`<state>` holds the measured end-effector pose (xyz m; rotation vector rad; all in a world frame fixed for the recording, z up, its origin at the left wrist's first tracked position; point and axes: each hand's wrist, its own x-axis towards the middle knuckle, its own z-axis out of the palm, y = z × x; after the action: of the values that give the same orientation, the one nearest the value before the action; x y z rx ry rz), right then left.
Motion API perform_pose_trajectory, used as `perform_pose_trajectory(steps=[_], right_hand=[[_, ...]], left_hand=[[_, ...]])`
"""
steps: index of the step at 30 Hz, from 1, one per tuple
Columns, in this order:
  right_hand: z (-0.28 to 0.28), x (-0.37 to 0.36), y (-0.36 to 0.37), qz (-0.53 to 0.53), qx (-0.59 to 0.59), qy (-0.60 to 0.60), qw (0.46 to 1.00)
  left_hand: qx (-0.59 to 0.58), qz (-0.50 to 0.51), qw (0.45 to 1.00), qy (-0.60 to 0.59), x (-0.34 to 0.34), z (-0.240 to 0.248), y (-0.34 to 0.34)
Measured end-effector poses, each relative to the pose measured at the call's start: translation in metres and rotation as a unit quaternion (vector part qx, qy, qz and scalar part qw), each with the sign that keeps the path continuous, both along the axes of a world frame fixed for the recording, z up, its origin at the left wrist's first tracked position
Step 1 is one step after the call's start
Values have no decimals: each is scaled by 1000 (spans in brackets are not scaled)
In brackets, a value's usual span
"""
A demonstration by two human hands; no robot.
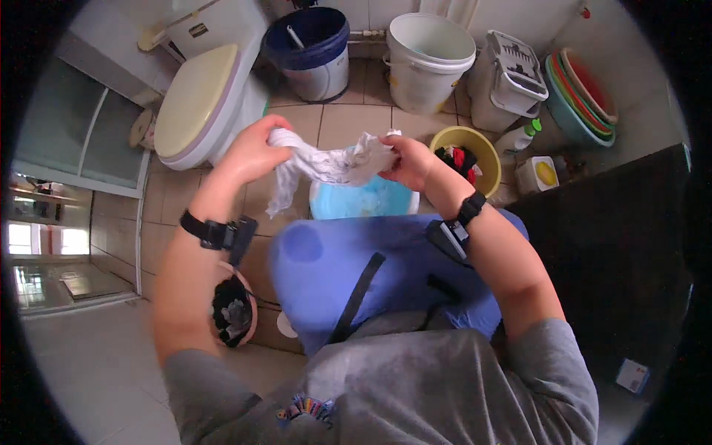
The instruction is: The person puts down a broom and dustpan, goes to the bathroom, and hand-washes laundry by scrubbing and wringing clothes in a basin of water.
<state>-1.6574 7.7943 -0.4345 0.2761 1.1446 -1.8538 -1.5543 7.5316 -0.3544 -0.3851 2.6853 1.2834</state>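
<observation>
Fingertips of both hands buried in folds of white cloth (326, 165), so exact finger placement hard to read. Blue basin (363, 200) directly below the grips, near half cut off by blue-clad knees (348, 259); contents just a pale watery sheen, not resolvable. Left hand (252, 152) clamped on the left end of the cloth, fist curled, wrist bent inward, forearm rising from lower left, dark wrist strap (215, 233) on it. Right hand (408, 162) clamped on the bunched right end, knuckles toward camera, forearm from lower right, strap with small device (460, 222). Cloth stretched twisted between the two grips, loose tail hanging under the left grip, all held in air above the basin. Yellow basin (475, 148) with dark and red laundry just right of the right grip, partly blocked by that wrist. Toilet (204, 104) up-left of the left grip, lid down. Blue-lined bin (311, 48) and white bucket (429, 59) beyond both grips. Stacked coloured basins (586, 96) far right, cropped by the fisheye rim. Small pink bowl with dark items (236, 311) beside the left elbow, half hidden by the arm.
</observation>
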Motion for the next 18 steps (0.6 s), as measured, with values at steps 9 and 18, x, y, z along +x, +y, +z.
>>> perform_pose_trajectory(steps=[9,18], right_hand=[[-93,4,17,143,-20,-135,980],[-142,-7,13,70,-229,-181,954]], left_hand=[[131,109,971,165,-31,-73,83],[120,26,970,210,-19,-89,148]])
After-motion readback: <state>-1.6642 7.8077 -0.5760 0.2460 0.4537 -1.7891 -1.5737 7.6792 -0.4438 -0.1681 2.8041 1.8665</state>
